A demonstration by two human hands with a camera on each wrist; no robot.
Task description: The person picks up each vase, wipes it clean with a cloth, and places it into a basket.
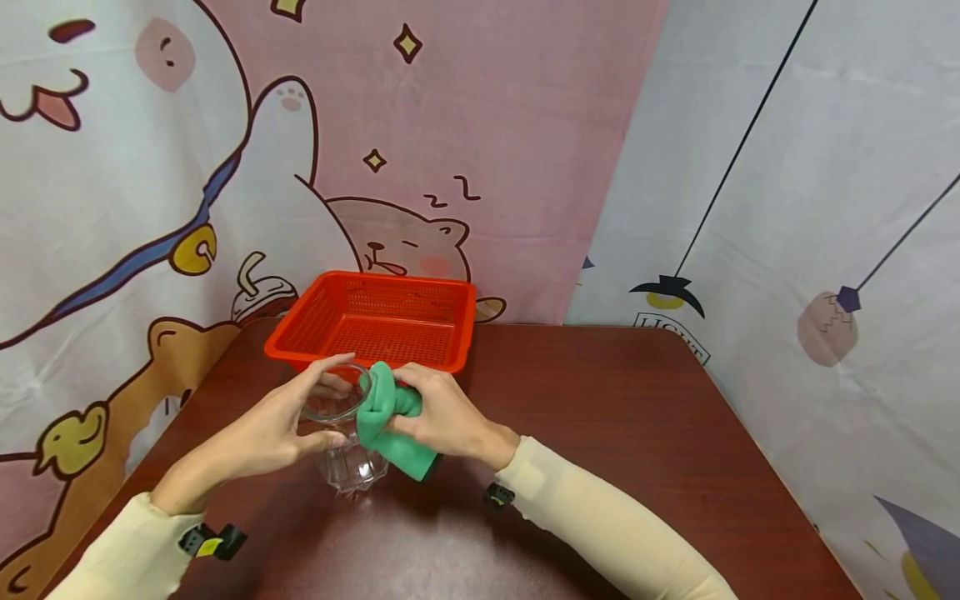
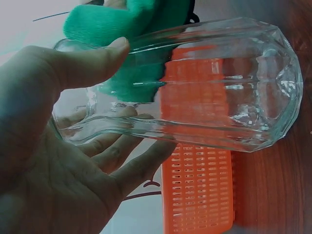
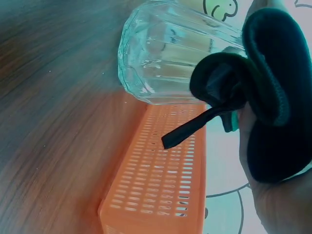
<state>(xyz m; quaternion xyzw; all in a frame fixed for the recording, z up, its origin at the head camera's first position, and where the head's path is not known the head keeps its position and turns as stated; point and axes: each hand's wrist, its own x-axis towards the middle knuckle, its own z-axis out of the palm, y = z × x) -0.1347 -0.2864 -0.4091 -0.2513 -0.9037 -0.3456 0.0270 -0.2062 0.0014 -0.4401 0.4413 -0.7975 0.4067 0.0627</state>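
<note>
My left hand (image 1: 262, 437) grips a clear glass jar (image 1: 352, 468) near its round mouth, thumb on the near side and fingers around the far side. Faceted ribs run down the jar (image 2: 253, 97) to its base in the left wrist view. My right hand (image 1: 450, 417) pinches a folded green cloth (image 1: 405, 454) against the right side of the jar's rim. Part of the cloth hangs down beside the glass. From the right wrist, the cloth (image 3: 278, 151) looks dark, with a black strap (image 3: 190, 129) sticking out. The fingers inside its fold are partly hidden.
An orange-red slotted plastic basket (image 1: 375, 333) stands on the brown wooden table (image 1: 600, 417), just behind the jar. Cartoon-printed cloth walls (image 1: 525, 167) close off the back and both sides. Each wrist wears a small dark device.
</note>
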